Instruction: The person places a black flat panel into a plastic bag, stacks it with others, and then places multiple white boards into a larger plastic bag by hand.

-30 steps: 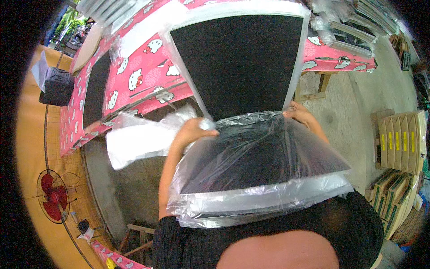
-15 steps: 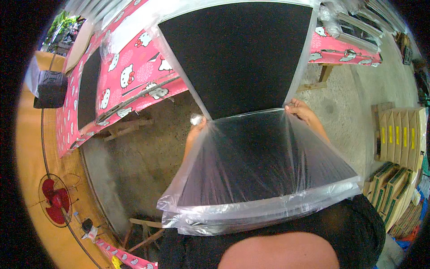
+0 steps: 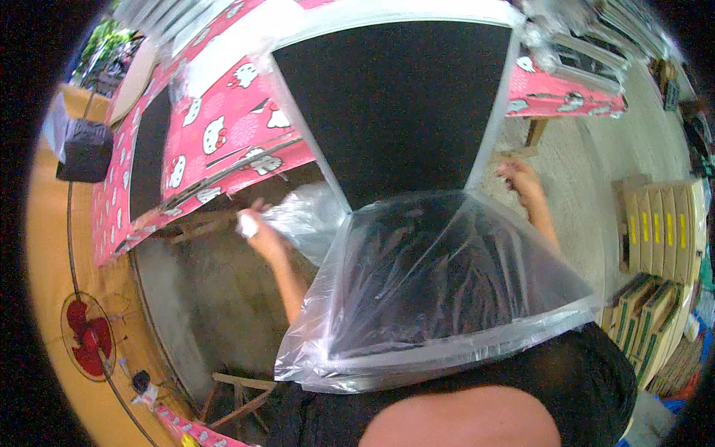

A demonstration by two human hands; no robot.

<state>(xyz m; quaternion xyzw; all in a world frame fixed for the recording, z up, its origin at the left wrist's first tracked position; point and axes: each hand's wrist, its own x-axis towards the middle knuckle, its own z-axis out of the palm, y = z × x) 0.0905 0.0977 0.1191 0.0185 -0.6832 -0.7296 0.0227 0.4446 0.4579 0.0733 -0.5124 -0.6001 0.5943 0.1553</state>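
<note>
A large black panel with a pale edge (image 3: 402,112) slants from the table toward my lap, its near part inside a clear plastic bag (image 3: 447,298). My left hand (image 3: 262,235) is off to the panel's left, closed round a small white wad (image 3: 246,223). A loose stretch of clear plastic runs from the panel's side up to that hand; whether the fingers pinch it too is hard to see. To the right of the panel, my right hand (image 3: 523,186) is raised apart from the plastic, fingers loosely bent and somewhat blurred, with nothing visible in them.
A table with a pink cartoon-print cover (image 3: 216,134) lies behind the panel, bearing another black panel (image 3: 151,160). Plastic-wrapped pieces (image 3: 588,59) are stacked at the far right. Cardboard boxes (image 3: 659,223) stand on the right. A red-bladed fan (image 3: 88,337) is at the left.
My left hand has moved out leftward from the panel's edge with the white wad, and plastic now spreads beside it. My right hand has let go of the bag and moved right.
</note>
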